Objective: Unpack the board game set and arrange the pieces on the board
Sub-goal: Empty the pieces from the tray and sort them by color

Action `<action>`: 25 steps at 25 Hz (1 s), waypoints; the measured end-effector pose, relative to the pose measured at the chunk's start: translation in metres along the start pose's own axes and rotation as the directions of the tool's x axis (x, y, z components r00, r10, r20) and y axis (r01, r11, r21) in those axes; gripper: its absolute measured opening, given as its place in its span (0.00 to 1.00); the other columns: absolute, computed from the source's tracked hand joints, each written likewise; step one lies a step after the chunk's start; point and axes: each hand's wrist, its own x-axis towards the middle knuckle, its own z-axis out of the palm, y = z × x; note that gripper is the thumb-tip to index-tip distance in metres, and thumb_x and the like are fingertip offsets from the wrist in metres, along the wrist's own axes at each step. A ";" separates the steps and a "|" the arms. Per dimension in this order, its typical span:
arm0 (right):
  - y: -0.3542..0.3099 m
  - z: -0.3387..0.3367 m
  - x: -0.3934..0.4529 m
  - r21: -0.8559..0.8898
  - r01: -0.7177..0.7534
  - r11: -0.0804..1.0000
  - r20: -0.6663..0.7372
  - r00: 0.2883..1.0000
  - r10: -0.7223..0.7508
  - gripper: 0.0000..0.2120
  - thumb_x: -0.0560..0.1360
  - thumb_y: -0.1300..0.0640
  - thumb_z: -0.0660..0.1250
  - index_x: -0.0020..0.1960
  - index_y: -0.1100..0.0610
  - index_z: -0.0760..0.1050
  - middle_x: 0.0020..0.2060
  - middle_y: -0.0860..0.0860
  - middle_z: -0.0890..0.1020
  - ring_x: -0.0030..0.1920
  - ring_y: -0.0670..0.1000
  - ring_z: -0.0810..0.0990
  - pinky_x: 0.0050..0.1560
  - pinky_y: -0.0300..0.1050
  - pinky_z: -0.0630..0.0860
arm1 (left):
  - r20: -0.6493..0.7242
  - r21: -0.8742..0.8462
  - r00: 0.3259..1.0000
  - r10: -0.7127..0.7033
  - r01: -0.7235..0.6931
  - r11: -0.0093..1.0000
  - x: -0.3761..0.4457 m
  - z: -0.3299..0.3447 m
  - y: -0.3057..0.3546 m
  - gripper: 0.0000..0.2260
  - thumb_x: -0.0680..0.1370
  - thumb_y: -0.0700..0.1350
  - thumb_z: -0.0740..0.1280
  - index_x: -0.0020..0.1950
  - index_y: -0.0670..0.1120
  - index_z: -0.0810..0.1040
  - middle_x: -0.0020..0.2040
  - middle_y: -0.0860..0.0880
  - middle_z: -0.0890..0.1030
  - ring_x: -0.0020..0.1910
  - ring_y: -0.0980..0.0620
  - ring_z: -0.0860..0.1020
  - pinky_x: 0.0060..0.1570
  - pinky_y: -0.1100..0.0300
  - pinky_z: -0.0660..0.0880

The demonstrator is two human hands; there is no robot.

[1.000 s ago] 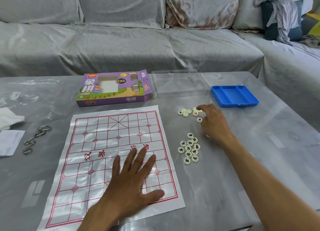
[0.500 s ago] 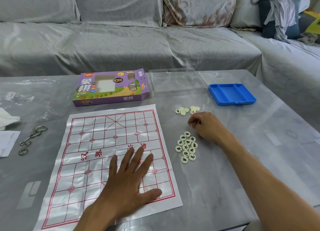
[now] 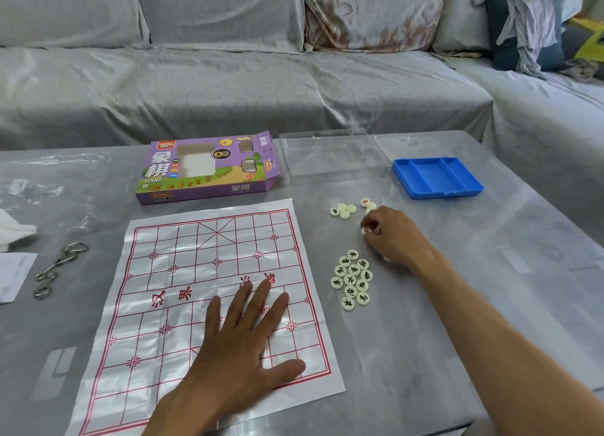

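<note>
The right hand has drawn back nearer from the far discs, fingers pinching a piece. The board lies left, pinned by the flat, open left hand.

2 bare forearms are seen reaching in from the lower edge of the view. No sleeve is seen on either arm as far as the frame shows, so both are left uncovered from wrist to frame edge. The left hand is shown with all 5 digits visible and short nails. On the right hand only the back and knuckles are shown clearly.
</note>
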 end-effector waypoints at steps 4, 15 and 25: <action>0.013 -0.030 -0.010 -0.069 -0.179 0.982 0.249 0.950 0.190 0.07 0.69 0.56 0.72 0.46 0.49 0.78 0.47 0.47 0.81 0.47 0.48 0.78 0.55 0.50 0.77 | 0.091 0.023 0.996 -0.013 0.011 1.000 0.000 -0.007 0.004 0.40 0.68 0.80 0.43 0.74 0.67 0.34 0.72 0.61 0.25 0.70 0.57 0.23 0.69 0.42 0.28; 0.004 0.011 0.005 -0.085 0.026 0.996 -0.055 0.998 -0.031 0.12 0.79 0.57 0.60 0.60 0.52 0.78 0.59 0.52 0.78 0.56 0.54 0.75 0.56 0.49 0.73 | 0.129 0.047 0.991 -0.018 0.012 0.999 0.000 -0.007 0.004 0.42 0.61 0.81 0.35 0.72 0.68 0.31 0.71 0.61 0.24 0.70 0.57 0.22 0.69 0.42 0.28; 0.005 -0.002 0.002 0.327 -0.089 0.941 0.048 0.996 0.078 0.07 0.77 0.56 0.67 0.49 0.54 0.84 0.43 0.49 0.84 0.43 0.48 0.79 0.44 0.42 0.73 | 0.153 0.053 0.988 -0.017 0.009 0.999 0.000 -0.010 0.005 0.41 0.62 0.80 0.35 0.72 0.68 0.30 0.71 0.61 0.23 0.70 0.56 0.22 0.70 0.41 0.29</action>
